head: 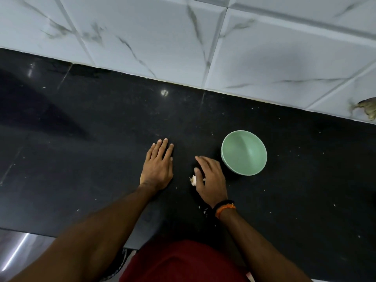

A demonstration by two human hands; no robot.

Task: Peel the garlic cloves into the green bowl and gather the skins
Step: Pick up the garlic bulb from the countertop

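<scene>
The left hand (157,166) lies flat on a black stone countertop (81,129), palm down, fingers straight and close together, holding nothing. Just to its right the right hand (209,177) rests over a garlic clove (193,180), a small pale lump with a ragged, papery edge that peeps out from under the thumb side of the palm; the fingers are extended and only slightly bent, and whether they actually pinch the clove cannot be told, since most of it is hidden beneath the hand. Near the right hand, beyond its fingers and to the right, stands the green bowl (243,152), a smooth, matt, round vessel of pale mint colour, upright and showing a bare inner wall. A few white flecks of garlic skin (205,211) lie on the counter by the right wrist, which wears a black and orange thread band (224,207). The countertop is dark, speckled and slightly glossy, dusted with tiny pale crumbs and showing thin seams between slabs. Beyond both hands rises a wall of large white tiles (162,37) with grey marble-like veins and bevelled edges. No writing or label can be read anywhere. A dark red garment (183,263) fills the lower edge.
</scene>
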